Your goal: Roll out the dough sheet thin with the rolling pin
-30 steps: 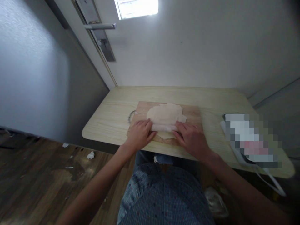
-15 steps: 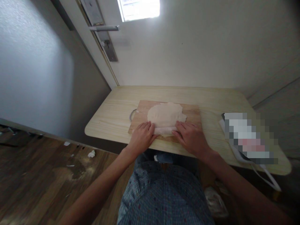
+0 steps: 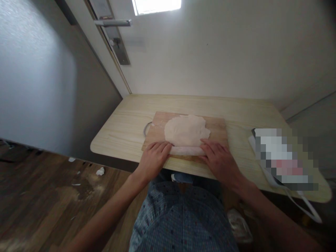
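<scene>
A flat sheet of pale dough (image 3: 187, 129) lies on a wooden cutting board (image 3: 217, 129) on a light wooden table (image 3: 126, 129). A pale rolling pin (image 3: 187, 151) lies across the dough's near edge. My left hand (image 3: 153, 159) presses down on the pin's left end with fingers laid flat and stretched forward. At the pin's right end, my right hand (image 3: 220, 161) rests the same way, fingers extended over it. Both hands sit at the board's near edge.
A blurred-out flat item with a white strap (image 3: 282, 159) lies on the table's right part. A metal loop (image 3: 146, 128) sticks out of the board's left side. A door with a lever handle (image 3: 112, 23) stands behind left. Scraps litter the wooden floor (image 3: 52, 189).
The rolling pin and both hands have drawn back toward me, from over the dough's near part to its near edge. My right hand has shifted slightly right.
</scene>
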### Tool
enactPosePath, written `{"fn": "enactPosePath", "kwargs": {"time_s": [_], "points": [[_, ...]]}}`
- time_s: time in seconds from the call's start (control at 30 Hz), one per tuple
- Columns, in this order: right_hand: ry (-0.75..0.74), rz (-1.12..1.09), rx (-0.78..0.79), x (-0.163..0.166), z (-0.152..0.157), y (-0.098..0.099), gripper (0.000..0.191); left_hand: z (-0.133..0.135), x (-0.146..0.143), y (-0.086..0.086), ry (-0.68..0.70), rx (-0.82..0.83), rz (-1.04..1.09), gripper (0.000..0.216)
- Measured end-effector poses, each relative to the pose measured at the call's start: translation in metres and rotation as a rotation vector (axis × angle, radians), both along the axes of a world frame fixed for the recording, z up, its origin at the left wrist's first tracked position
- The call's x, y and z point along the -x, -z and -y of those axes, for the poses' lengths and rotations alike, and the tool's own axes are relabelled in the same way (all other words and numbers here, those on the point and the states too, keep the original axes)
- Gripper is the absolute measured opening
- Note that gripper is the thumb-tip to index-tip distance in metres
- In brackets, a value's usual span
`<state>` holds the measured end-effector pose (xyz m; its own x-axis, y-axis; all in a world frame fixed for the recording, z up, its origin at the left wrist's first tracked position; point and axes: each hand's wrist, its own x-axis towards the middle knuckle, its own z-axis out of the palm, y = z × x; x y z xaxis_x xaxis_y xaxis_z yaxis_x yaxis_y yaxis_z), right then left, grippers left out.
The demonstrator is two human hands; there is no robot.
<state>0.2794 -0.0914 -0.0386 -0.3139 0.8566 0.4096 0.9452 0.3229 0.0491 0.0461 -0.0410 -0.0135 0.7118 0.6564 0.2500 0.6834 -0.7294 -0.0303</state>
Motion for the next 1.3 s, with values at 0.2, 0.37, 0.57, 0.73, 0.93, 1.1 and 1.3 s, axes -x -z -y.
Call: {"fn": "enactPosePath", "kwargs": {"time_s": [0.2, 0.37, 0.57, 0.73, 0.93, 1.1, 1.3], "points": [[0.05, 0.001, 0.014, -0.007, -0.021, -0.004, 0.029, -0.035, -0.01, -0.007, -0.022, 0.048, 0.017, 0.025], [0.115, -0.128, 0.04, -0.005, -0.027, -0.002, 0.055, -0.048, -0.018, 0.001, -0.035, 0.064, 0.064, 0.05], [0.226, -0.159, 0.104, -0.002, -0.051, -0.01, 0.053, -0.069, -0.035, 0.0, -0.139, 0.097, 0.01, 0.056], [0.3, -0.196, 0.185, -0.008, -0.085, -0.014, 0.053, -0.1, -0.053, -0.005, -0.24, 0.185, -0.041, 0.057], [0.305, -0.238, 0.28, -0.023, -0.122, -0.014, 0.057, -0.125, -0.068, -0.012, -0.377, 0.258, -0.028, 0.064], [0.335, -0.245, 0.297, -0.032, -0.151, -0.013, 0.061, -0.153, -0.076, -0.008, -0.394, 0.332, -0.005, 0.066], [0.283, -0.244, 0.281, -0.036, -0.157, -0.006, 0.06, -0.163, -0.077, -0.008, -0.333, 0.428, -0.074, 0.065]]}}
